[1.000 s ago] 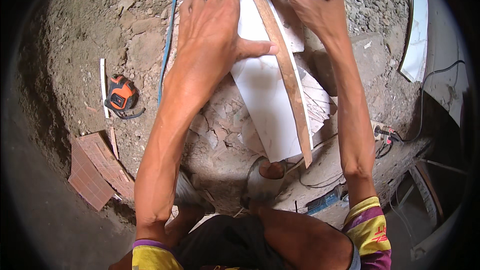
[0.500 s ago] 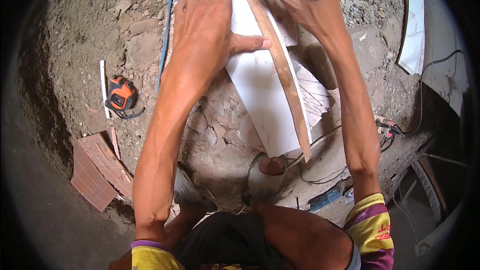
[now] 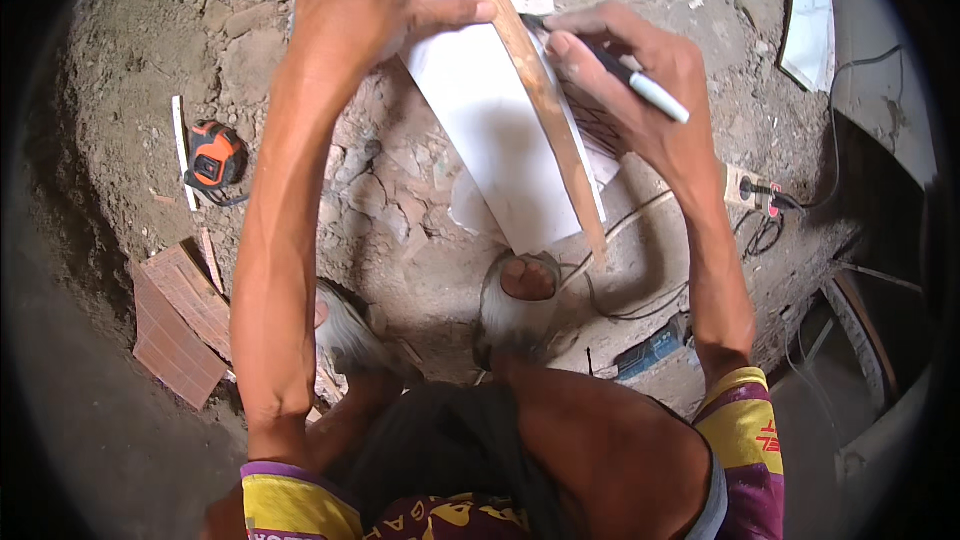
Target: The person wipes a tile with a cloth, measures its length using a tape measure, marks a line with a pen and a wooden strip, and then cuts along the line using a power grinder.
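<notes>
A long white tile piece [image 3: 505, 130] with a tapered shape lies over broken tile and rubble in front of me. Along its right side runs a brown wooden strip [image 3: 545, 105]. My left hand [image 3: 355, 0] is spread at the tile's upper left, its thumb stretched out with the tip on the strip. Those fingers are partly cut off by the upper edge. My right hand [image 3: 645, 75] pinches a black marker [image 3: 640, 85] with a pale end, its tip by the strip's right edge.
An orange and black tape measure [image 3: 215, 155] lies left beside a thin white strip [image 3: 185, 152]. Brown tile pieces [image 3: 180, 325] are at lower left. A power socket [image 3: 755, 190] with cords and a blue tool [image 3: 650, 350] are at right. My foot [image 3: 527, 280] is at the tile's near end.
My right hand has drawn the marker nearer along the strip's right edge. The whole view has shifted, so tile, strip and left hand appear higher and further left.
</notes>
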The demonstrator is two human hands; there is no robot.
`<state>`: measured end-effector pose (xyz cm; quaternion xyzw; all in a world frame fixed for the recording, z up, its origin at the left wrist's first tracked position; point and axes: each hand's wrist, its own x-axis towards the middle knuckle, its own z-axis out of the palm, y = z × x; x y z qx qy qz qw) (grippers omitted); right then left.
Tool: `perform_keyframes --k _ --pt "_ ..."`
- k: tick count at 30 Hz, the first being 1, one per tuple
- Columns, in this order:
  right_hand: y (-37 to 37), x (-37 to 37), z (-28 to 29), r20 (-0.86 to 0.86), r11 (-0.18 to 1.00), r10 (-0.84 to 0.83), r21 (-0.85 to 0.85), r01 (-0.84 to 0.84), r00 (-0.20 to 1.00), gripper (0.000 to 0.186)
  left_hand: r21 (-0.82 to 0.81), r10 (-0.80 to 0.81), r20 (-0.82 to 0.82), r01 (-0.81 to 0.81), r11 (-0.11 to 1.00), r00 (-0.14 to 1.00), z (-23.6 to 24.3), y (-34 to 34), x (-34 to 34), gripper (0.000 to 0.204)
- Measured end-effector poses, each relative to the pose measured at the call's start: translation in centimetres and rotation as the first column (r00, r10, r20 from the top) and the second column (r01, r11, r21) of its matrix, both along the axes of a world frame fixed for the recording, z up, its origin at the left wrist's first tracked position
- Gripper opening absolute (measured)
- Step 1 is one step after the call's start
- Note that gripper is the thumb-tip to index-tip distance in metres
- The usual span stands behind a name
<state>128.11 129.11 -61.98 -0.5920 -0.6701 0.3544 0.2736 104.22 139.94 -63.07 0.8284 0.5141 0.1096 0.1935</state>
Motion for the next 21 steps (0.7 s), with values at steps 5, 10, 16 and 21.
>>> perform_keyframes --k 5,10,16,21 --pt "-6.1 1.5 0.6 -0.032 0.988 -0.054 -0.145 0.049 0.998 0.016 -0.073 0.045 0.015 -0.043 0.996 0.999 -0.2 -0.2 -0.1 0.124" --pt "-12.1 2.6 2.6 0.001 0.974 -0.129 -0.186 0.126 0.992 0.016 -0.064 0.034 0.015 -0.033 0.997 0.999 -0.1 -0.1 0.1 0.13" --pt "-19.4 3.9 4.6 0.009 0.921 -0.254 -0.304 0.245 0.967 0.019 -0.081 0.042 -0.013 -0.043 0.996 0.999 -0.2 -0.4 0.8 0.13" --pt "-23.0 3.5 6.3 0.058 0.819 -0.279 -0.507 0.269 0.959 0.015 0.146 0.002 -0.104 0.014 0.989 0.995 -2.5 -0.3 -3.3 0.1"
